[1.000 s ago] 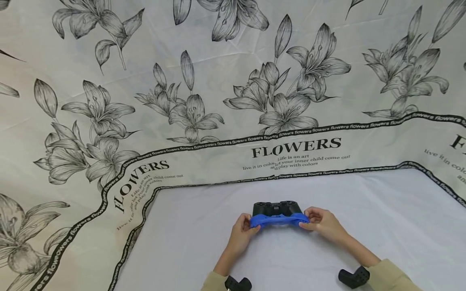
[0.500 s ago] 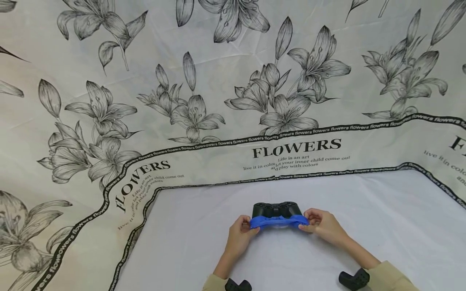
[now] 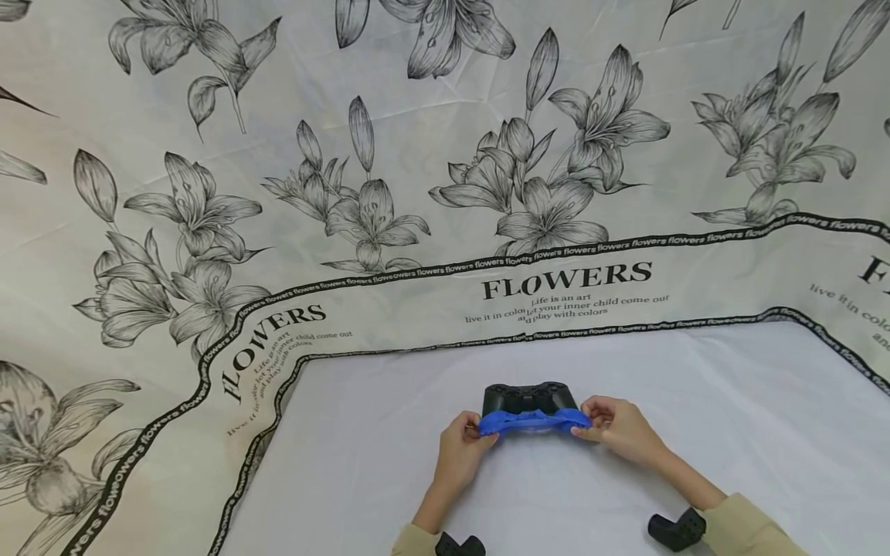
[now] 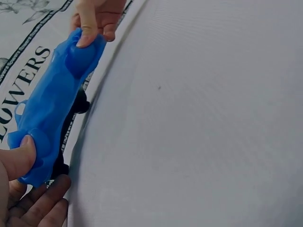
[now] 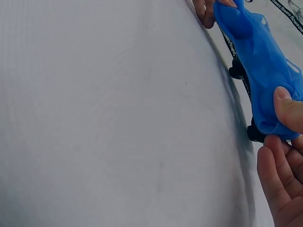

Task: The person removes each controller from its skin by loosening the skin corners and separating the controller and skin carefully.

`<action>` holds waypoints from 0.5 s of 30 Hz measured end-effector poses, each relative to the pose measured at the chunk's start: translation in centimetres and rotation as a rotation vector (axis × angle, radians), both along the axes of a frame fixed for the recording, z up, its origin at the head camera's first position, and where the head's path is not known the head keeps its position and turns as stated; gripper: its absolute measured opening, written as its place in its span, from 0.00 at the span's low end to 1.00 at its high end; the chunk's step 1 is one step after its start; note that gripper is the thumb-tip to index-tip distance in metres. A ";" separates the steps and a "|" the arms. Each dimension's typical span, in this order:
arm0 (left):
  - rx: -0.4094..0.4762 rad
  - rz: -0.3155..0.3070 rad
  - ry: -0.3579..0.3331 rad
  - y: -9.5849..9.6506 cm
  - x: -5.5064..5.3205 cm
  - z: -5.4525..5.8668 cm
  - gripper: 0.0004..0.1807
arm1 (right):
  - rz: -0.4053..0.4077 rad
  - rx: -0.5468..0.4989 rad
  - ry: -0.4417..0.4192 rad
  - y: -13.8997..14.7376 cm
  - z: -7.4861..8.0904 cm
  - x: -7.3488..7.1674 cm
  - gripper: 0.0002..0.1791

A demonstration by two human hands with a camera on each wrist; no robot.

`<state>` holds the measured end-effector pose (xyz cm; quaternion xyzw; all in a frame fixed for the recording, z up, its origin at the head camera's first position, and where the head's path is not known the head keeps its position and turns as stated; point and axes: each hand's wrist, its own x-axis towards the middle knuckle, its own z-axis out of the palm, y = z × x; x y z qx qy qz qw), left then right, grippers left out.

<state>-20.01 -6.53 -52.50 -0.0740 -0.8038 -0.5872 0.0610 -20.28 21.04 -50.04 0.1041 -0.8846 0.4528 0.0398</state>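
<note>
A blue, stretchy silicone cover (image 3: 534,420) spans the space between my two hands, over the near side of a black game controller (image 3: 530,397). My left hand (image 3: 459,452) pinches the cover's left end, thumb on the near face. At the other end my right hand (image 3: 622,432) pinches it the same way. In the left wrist view the blue cover (image 4: 49,101) hides most of the controller, whose dark parts (image 4: 81,101) show along one edge. The right wrist view has the thumb (image 5: 288,109) pressing the rounded end of the cover.
A white cloth (image 3: 361,448) covers the table. Behind it and to the sides hangs a pale flower-print fabric (image 3: 389,139) with a black lettered border. Black devices (image 3: 676,530) are worn on both wrists, by the beige sleeves.
The cover and controller stay in nearly the same place, with both hands still gripping the cover's ends. The left hand and forearm have shifted very slightly to the right.
</note>
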 end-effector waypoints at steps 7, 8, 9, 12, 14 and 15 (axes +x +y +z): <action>-0.063 0.034 0.045 0.2 0.2 0.1 0.10 | -0.011 0.064 0.086 -0.1 0.3 0.3 0.14; -0.073 0.040 0.046 0.2 0.3 0.2 0.10 | -0.008 0.063 0.091 -0.2 0.3 0.3 0.14; -0.086 0.046 0.047 0.2 0.3 0.3 0.10 | -0.005 0.066 0.097 -0.2 0.3 0.3 0.13; -0.120 0.057 0.043 0.2 0.5 0.6 0.10 | 0.004 0.071 0.131 -0.3 0.3 0.3 0.13; -0.144 0.060 0.048 0.2 0.6 0.9 0.09 | 0.005 0.070 0.149 -0.3 0.3 0.4 0.12; -0.161 0.062 0.054 0.2 0.6 0.9 0.09 | 0.012 0.073 0.160 -0.3 0.3 0.3 0.12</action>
